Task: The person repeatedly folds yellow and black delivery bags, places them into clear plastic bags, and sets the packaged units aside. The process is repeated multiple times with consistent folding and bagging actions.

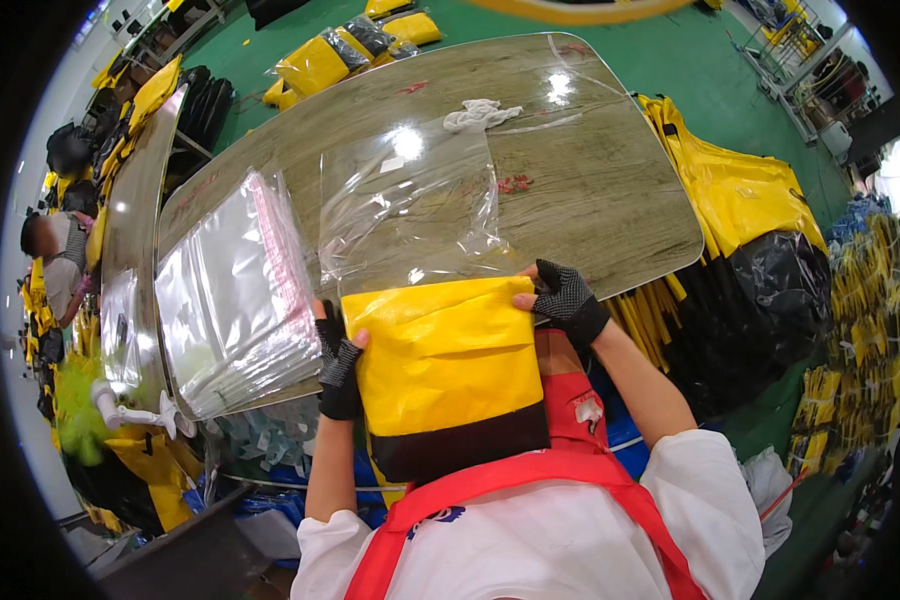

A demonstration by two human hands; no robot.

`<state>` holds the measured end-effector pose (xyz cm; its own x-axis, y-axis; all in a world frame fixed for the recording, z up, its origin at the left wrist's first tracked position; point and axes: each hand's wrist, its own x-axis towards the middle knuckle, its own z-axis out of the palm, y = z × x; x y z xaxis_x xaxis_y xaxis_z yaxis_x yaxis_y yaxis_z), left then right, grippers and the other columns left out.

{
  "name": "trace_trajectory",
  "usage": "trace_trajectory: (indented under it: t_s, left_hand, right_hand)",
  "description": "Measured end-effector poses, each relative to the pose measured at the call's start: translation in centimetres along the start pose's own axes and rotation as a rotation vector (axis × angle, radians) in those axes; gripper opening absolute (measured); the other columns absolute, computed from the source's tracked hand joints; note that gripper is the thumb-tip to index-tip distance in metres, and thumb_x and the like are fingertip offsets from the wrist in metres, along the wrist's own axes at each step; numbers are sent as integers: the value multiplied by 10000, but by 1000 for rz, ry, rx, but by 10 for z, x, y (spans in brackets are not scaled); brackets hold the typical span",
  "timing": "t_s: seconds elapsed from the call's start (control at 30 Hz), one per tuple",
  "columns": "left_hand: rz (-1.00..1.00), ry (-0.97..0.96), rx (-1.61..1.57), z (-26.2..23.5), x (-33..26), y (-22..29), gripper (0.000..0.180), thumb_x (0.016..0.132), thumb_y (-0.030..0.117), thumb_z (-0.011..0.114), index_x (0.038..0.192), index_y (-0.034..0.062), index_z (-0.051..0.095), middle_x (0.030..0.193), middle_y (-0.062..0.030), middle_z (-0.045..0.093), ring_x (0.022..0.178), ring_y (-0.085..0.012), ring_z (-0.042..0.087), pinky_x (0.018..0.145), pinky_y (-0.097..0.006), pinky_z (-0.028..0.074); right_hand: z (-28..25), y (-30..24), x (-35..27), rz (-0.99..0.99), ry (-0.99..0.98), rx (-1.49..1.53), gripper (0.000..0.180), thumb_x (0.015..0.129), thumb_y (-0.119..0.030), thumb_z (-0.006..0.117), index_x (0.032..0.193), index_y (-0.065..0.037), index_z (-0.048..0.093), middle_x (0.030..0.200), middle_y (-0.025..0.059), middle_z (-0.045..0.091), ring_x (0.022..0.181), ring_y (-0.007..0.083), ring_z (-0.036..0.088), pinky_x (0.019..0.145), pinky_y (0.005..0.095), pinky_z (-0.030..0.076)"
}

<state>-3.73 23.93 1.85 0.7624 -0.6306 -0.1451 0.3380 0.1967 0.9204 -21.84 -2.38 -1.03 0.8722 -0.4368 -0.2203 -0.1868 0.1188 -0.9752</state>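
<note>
Both my hands, in black fingerless gloves with pale dots, hold a folded yellow-and-black coated fabric piece (445, 345) close to my body at the table's near edge. My left hand (340, 365) grips its left side, thumb on the yellow face. At the upper right corner, my right hand (562, 300) pinches the fabric with the thumb on top. Just beyond its far edge a clear plastic bag (405, 215) lies flat on the wood-patterned table (600, 190); whether the fabric's edge is inside the bag, I cannot tell. The fingers under the fabric are hidden.
A stack of clear plastic bags (235, 300) lies left on the table. White crumpled cloth (480, 115) rests at the far side. Yellow-and-black fabric (740, 200) hangs at the right edge; wrapped yellow packs (320, 65) lie on the floor beyond. Another person (65, 255) is at far left.
</note>
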Motion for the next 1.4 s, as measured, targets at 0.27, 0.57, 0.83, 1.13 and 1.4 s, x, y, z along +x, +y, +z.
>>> trace_trajectory:
  t_s: [0.27, 0.57, 0.83, 1.13, 1.4]
  left_hand:
    - [-289, -1, 155, -37, 10, -11, 621, 802, 252, 671, 1303, 62, 358, 1196, -86, 514, 1058, -189, 518, 901, -316, 432]
    - [-310, 156, 455, -18, -46, -22, 426, 835, 310, 646, 1076, -38, 595, 996, -96, 643, 876, -173, 592, 790, -290, 454]
    - [-355, 58, 109, -13, -38, -3, 396, 894, 304, 557, 1148, 2, 517, 1014, -57, 606, 909, -175, 567, 832, -281, 433]
    - [90, -372, 688, 1, -108, 2, 773, 648, 357, 790, 1256, 42, 432, 1208, -140, 526, 1086, -280, 525, 921, -376, 413]
    - [-272, -152, 546, -31, -88, -48, 456, 876, 325, 555, 1197, 5, 501, 1095, -137, 608, 957, -218, 599, 872, -309, 441]
  right_hand:
    - [31, 28, -23, -55, 380, -298, 362, 871, -303, 572, 746, 37, 571, 595, 145, 545, 574, 165, 510, 573, 303, 421]
    - [53, 5, -80, -246, 490, -593, 299, 796, -355, 650, 775, -57, 641, 574, 102, 586, 508, 257, 587, 498, 324, 460]
    - [23, 37, -105, -207, 141, -739, 318, 868, -344, 532, 855, -47, 645, 699, 185, 606, 651, 358, 607, 570, 393, 477]
    - [40, -5, -132, -130, 229, 3, 511, 785, -288, 679, 1159, 29, 534, 1062, 127, 624, 990, 205, 580, 866, 310, 434]
    - [16, 26, -114, 385, -16, -364, 393, 824, -317, 642, 1078, -20, 603, 981, 108, 655, 923, 175, 602, 807, 302, 460]
